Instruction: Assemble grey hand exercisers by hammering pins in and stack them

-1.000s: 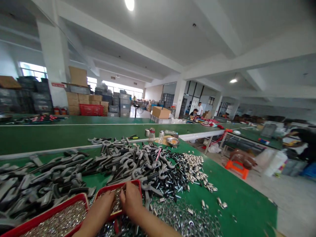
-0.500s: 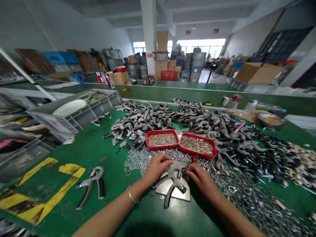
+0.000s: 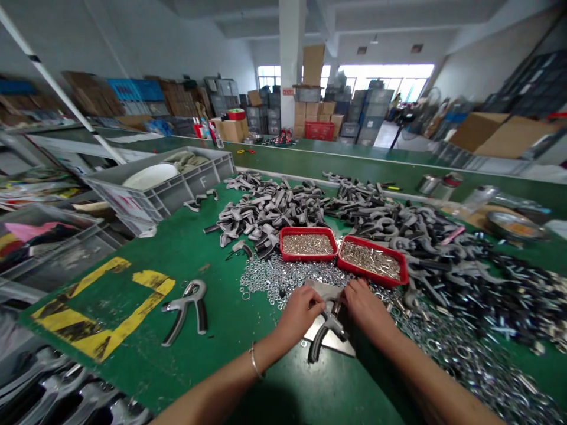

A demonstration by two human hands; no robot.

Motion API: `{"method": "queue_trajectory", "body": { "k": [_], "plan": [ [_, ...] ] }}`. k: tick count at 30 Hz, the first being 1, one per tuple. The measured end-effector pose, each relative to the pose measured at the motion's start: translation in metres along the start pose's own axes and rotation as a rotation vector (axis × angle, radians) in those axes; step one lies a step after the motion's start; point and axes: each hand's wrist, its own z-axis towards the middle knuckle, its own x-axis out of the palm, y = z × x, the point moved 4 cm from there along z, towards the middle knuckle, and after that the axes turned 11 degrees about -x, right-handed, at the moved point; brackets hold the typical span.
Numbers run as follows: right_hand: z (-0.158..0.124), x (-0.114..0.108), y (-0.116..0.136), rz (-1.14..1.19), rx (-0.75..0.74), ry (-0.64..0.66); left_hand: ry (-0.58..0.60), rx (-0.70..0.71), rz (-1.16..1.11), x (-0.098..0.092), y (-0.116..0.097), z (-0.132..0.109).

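The left hand (image 3: 301, 316) and the right hand (image 3: 367, 311) are curled closed around the top of a grey hand exerciser (image 3: 330, 321), the fingers of both meeting at its head. Its two handles point down toward the person. It sits on a flat steel plate (image 3: 330, 341), near the front of the green worktop (image 3: 221, 283). A thin bangle (image 3: 254, 361) circles the left wrist.

Directly beyond the hands, two red trays sit side by side, one (image 3: 308, 244) holding small silver pieces and the other (image 3: 371, 261) holding short silver pins. A spread of loose steel washers (image 3: 277, 280) lies between the hands and the trays, and it runs on past the right hand in a wide drift (image 3: 465, 360) toward the worktop's right edge. Behind the trays are heaps of grey handles (image 3: 266, 206), and to the right lies a dark mass of black handles and bolts (image 3: 482, 289).

A finished-looking hand exerciser (image 3: 186, 313) lies apart to the left, beside a patch of yellow tape (image 3: 101, 307). Along the worktop's far left edge stands a grey plastic crate (image 3: 163, 192). Near the far edge are a metal bowl (image 3: 516, 225) and two tins (image 3: 438, 184).
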Motion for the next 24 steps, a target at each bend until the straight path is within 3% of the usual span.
{"method": "queue_trajectory", "body": {
  "k": [4,7,11,15,17,21,24],
  "plan": [
    [0.017,-0.006,0.009,-0.041,-0.076,0.067,-0.016,0.060,0.138,0.010,-0.001,0.000],
    [0.012,-0.015,-0.001,-0.049,-0.066,0.080,-0.032,0.075,0.222,0.011,-0.002,-0.002],
    [-0.034,-0.021,-0.027,-0.132,0.152,0.063,0.009,0.210,0.414,0.012,-0.011,-0.003],
    [-0.082,-0.004,-0.040,0.008,0.347,0.168,0.111,0.445,0.707,0.018,-0.023,-0.007],
    [-0.091,-0.003,-0.038,0.091,0.365,0.131,0.153,0.508,0.791,0.020,-0.027,-0.015],
    [-0.085,-0.018,-0.025,0.420,0.365,-0.051,0.113,0.444,0.797,0.016,-0.030,-0.037],
    [-0.074,-0.029,-0.015,0.531,0.373,-0.031,0.084,0.337,0.751,0.017,-0.028,-0.047]
  ]
}}
